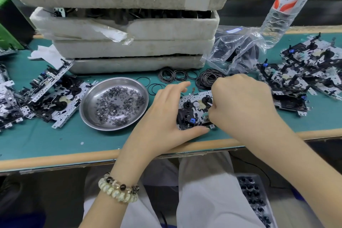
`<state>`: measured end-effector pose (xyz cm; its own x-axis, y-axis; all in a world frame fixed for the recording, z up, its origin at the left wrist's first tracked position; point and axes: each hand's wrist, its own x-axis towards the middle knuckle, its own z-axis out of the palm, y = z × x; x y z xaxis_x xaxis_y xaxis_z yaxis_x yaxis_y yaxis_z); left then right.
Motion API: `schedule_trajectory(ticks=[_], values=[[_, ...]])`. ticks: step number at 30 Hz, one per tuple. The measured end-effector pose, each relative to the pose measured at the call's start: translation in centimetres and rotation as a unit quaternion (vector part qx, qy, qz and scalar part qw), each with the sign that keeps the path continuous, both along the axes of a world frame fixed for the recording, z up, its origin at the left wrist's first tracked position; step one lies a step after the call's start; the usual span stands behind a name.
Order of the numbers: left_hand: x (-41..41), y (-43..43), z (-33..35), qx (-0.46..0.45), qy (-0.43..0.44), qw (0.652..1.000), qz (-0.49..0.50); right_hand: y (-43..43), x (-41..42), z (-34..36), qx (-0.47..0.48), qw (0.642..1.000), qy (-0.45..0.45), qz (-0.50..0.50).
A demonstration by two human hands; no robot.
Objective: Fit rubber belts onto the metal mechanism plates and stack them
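A metal mechanism plate lies on the green mat near the bench's front edge, straight ahead of the person. The left hand grips it from 9 o'clock, thumb laid along the near edge and fingers arched over the far edge. The right hand comes in from 3 o'clock with its fingers curled down onto the plate's right end; they hide their own tips, so I cannot tell whether they pinch anything. Loose rubber belts lie in heaps on the mat at 12 o'clock, just beyond the plate. A steel dish of small washers sits at 9 o'clock, just beside the left hand. More plates are piled at 3 o'clock, and another heap lies beyond the dish at 9 o'clock. Stacked foam trays stand at 11 o'clock, and a clear plastic bag at 1 o'clock. Behind the bag a water bottle carries a red-and-white label with red characters that look like 娃哈哈; its smaller print is too small to read.
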<state>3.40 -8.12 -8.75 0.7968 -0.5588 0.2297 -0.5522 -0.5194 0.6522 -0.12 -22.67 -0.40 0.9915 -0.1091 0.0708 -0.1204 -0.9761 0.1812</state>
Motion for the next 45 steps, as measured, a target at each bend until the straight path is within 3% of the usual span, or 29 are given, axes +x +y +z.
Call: schedule_trajectory(ticks=[27, 31, 35, 40, 45], values=[[0.2, 0.1, 0.0, -0.007, -0.005, 1.000, 0.003, 0.4, 0.3, 0.1, 0.003, 0.999, 0.022, -0.030], [0.1, 0.3, 0.0, -0.029, 0.006, 1.000, 0.000, -2.3, 0.6, 0.1, 0.088, 0.993, 0.058, 0.051], [0.1, 0.6, 0.2, -0.069, 0.030, 0.997, 0.020, -5.2, 0.4, -0.2, 0.242, 0.954, 0.085, 0.153], [0.2, 0.6, 0.1, -0.087, 0.052, 0.994, 0.038, -6.1, 1.1, -3.0, 0.256, 0.930, 0.128, 0.229], [0.3, 0.6, -0.1, -0.106, 0.059, 0.992, 0.036, -6.3, 2.2, -4.1, 0.260, 0.927, 0.096, 0.252]])
